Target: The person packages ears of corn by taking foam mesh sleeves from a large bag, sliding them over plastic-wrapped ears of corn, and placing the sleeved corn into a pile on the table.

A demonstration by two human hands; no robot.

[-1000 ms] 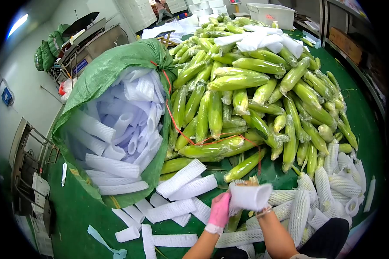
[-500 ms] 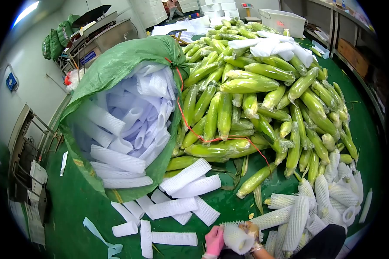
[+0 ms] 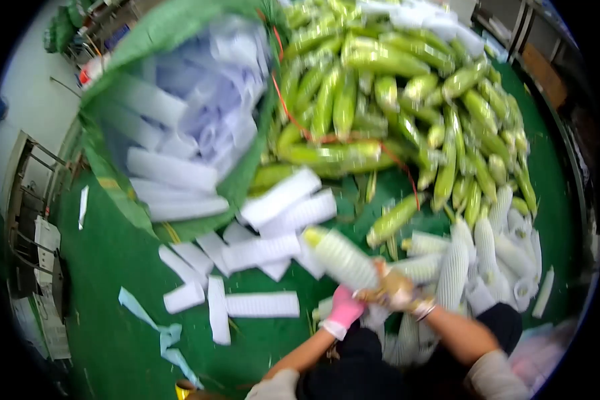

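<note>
A corn cob in a white foam net sleeve is held at its lower end, tilted up to the left, its yellow-green tip sticking out. My right hand, in a pale stained glove, is closed round that end. My left hand, in a pink glove, is closed against the bottom of the same cob. Loose foam sleeves lie left of the hands. Sleeved cobs are heaped to the right. One plastic-wrapped cob lies just above them.
A green sack full of foam sleeves stands at the left. Behind is a large pile of wrapped corn, with a red string across it. A light blue strip lies on the green floor. Metal shelving runs along the right.
The view has tipped downward and blurred. The foam sleeve between my hands, earlier seen by its open end, now shows a cob tip out of it, pointing up and left.
</note>
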